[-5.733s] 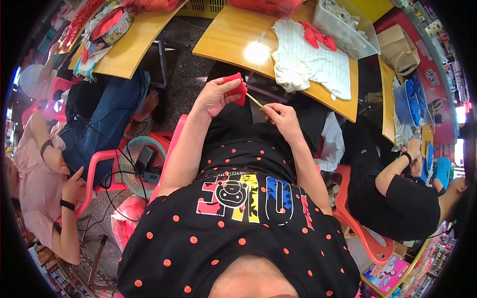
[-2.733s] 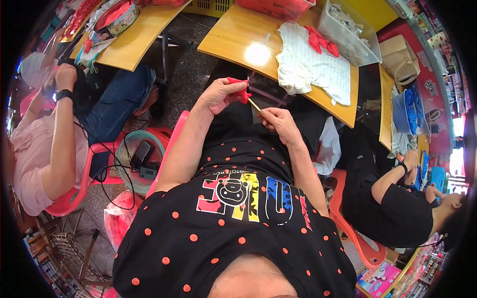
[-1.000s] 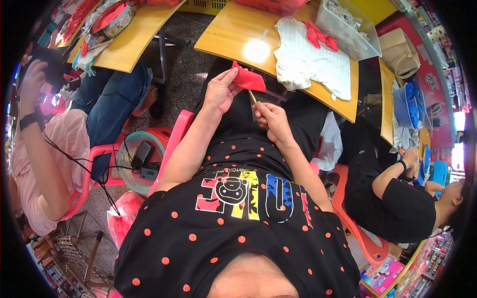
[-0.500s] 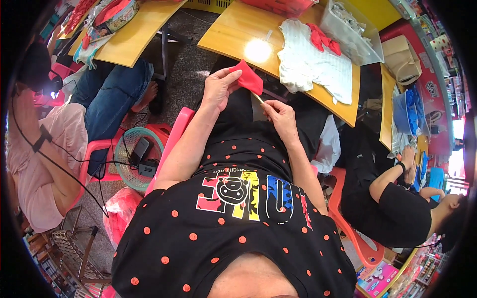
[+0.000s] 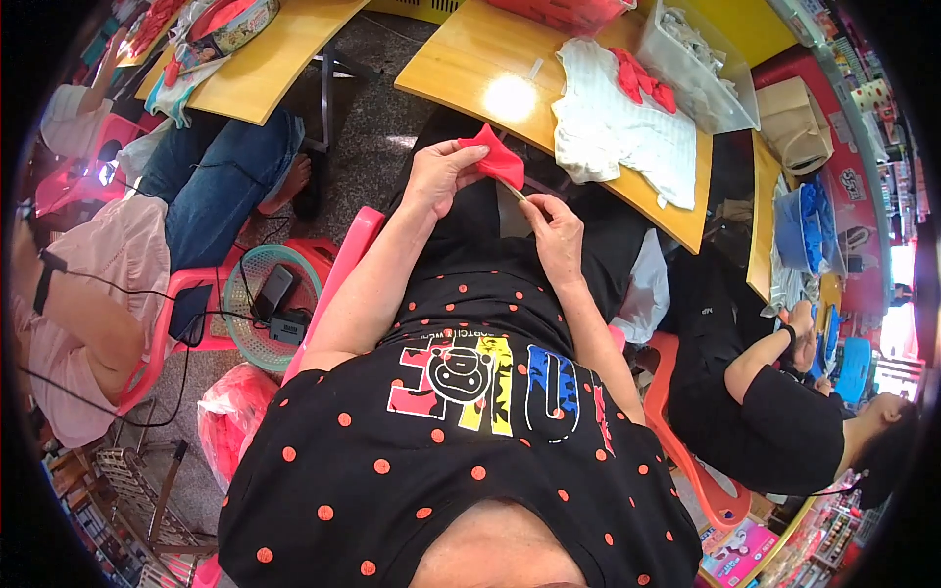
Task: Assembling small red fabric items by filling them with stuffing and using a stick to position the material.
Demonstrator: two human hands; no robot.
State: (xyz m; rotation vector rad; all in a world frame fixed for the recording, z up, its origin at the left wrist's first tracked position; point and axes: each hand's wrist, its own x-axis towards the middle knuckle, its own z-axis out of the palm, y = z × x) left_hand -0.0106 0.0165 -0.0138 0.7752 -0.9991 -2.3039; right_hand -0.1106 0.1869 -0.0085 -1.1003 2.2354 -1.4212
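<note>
Between both hands, just below the worktop [image 5: 461, 73] edge: left hand [image 5: 439, 176] pinches red fabric piece [image 5: 497, 160], right hand [image 5: 555, 227] grips thin stick [image 5: 517, 192] touching it. Best keep fabric taut, stick steady.

I saw both hands working in a tight pocket at upper centre, hemmed above by the edge of the yellow wooden table [image 5: 470, 69]. On that table, the white ribbed cloth [image 5: 613, 137] and the clear plastic tray [image 5: 691, 69] blocked the upper right; only the glossy bare patch at its left stayed open. The grey stone floor [image 5: 363, 118] offered a gap toward upper left, bounded by a neighbour's blue-jeaned leg [image 5: 221, 186] and the pink plastic chair [image 5: 338, 269].
</note>
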